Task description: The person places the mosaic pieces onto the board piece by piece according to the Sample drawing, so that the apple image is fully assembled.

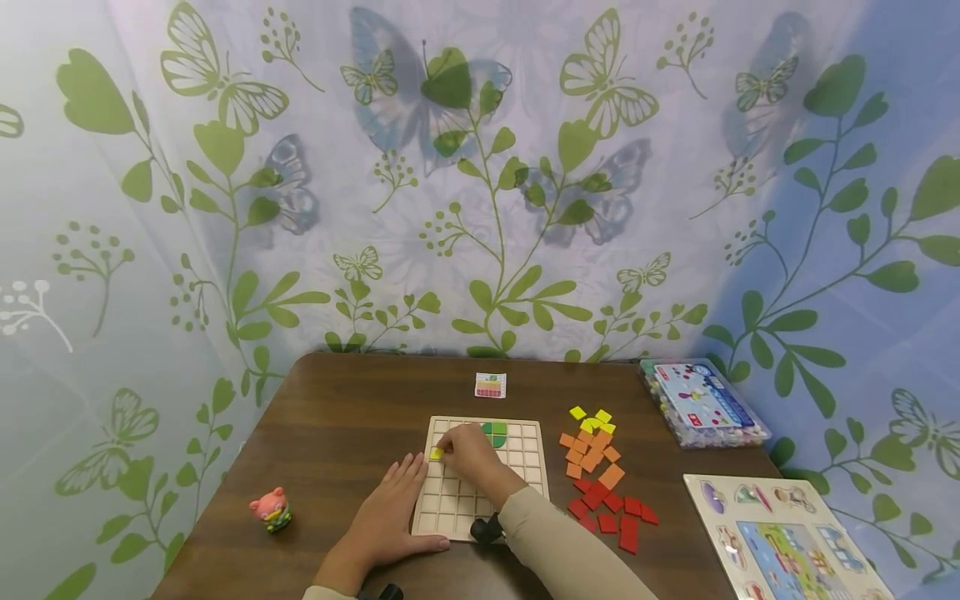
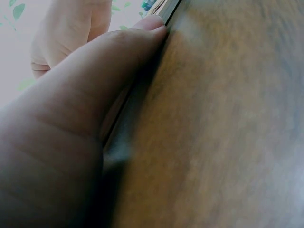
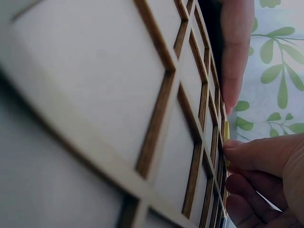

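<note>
A pale wooden grid board [image 1: 457, 506] lies on the dark table. My right hand [image 1: 476, 458] reaches over it and pinches a small yellow square tile [image 1: 436, 454] between thumb and finger, low over a cell near the left edge. In the right wrist view, only a sliver of the yellow tile [image 3: 227, 128] shows by the thumb tip. Green tiles [image 1: 499, 429] sit in cells near the board's far side, partly behind the right hand. Flat along the left edge rests my left hand [image 1: 386, 512], fingers extended, its thumb at the board's near corner.
Right of the board lie loose yellow [image 1: 577, 413], orange [image 1: 591, 460] and red tiles [image 1: 628, 533]. A small pattern card [image 1: 491, 385] is behind it. Farther right are a bead box [image 1: 705, 404] and a picture puzzle [image 1: 787, 542]. A pink figurine [image 1: 272, 508] stands at left.
</note>
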A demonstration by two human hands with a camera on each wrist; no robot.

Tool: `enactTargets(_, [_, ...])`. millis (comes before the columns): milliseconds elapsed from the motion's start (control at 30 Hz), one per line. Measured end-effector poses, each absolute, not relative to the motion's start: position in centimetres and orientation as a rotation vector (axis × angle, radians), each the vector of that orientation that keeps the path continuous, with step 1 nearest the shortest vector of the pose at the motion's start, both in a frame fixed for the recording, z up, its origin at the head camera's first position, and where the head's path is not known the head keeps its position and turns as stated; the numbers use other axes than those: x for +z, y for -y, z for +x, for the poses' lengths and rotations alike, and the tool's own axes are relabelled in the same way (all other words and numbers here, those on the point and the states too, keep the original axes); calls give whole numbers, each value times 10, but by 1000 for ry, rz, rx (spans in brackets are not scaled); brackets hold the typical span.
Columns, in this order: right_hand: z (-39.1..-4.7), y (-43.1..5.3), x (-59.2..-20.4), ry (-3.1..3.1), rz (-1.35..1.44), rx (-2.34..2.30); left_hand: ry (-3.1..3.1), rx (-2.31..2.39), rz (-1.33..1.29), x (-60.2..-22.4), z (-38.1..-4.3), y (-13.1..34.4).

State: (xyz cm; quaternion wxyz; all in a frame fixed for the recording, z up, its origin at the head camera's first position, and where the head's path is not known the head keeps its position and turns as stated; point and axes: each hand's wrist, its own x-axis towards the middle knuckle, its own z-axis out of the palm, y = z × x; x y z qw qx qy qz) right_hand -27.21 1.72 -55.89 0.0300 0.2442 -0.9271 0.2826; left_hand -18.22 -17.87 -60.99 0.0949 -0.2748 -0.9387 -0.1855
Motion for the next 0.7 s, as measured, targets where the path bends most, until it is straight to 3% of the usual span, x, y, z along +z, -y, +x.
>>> enactTargets(333, [-270,-34,-556,2834,743,947,2787,-575,-801,-608,-181,177])
enactTargets(700, [-287,-104,-552,2841,643,946,2807,-549,-803,-608,-181,178])
